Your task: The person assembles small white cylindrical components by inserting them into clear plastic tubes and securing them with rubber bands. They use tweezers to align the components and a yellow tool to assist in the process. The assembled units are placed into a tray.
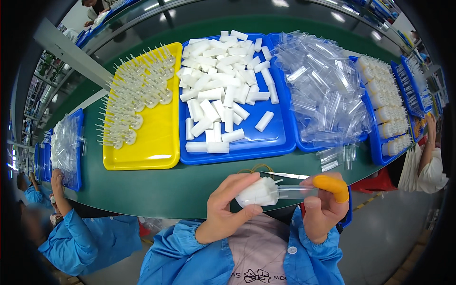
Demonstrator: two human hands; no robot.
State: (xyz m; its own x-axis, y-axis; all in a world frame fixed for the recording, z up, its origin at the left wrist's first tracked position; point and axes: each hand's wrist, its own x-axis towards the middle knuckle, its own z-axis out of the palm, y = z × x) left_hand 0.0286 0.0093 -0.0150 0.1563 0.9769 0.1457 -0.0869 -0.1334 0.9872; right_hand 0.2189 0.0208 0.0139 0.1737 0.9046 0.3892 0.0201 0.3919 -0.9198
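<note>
My left hand [225, 205] is closed around a chunky white piece [259, 193], with short thin white prongs on its right side. Fingers and thumb cover part of it. A clear plastic tube [295, 192] lies between my two hands, its left end against the white piece. The tube's other end is pinched in my right hand [319, 211], which wears an orange finger cot [333, 186]. Just beyond my hands, a slim pointed metal tool [289, 175] rests on the green table beside some thin tan rubber bands [259, 167].
Ahead stand a yellow tray [156, 147] of white stemmed parts, a blue tray [266, 142] of white cylinders [209, 110] and another of clear tubes [323, 80]. Loose tubes [330, 159] lie nearby. Blue trays of white parts [387, 104] stand right. Co-workers sit on both sides.
</note>
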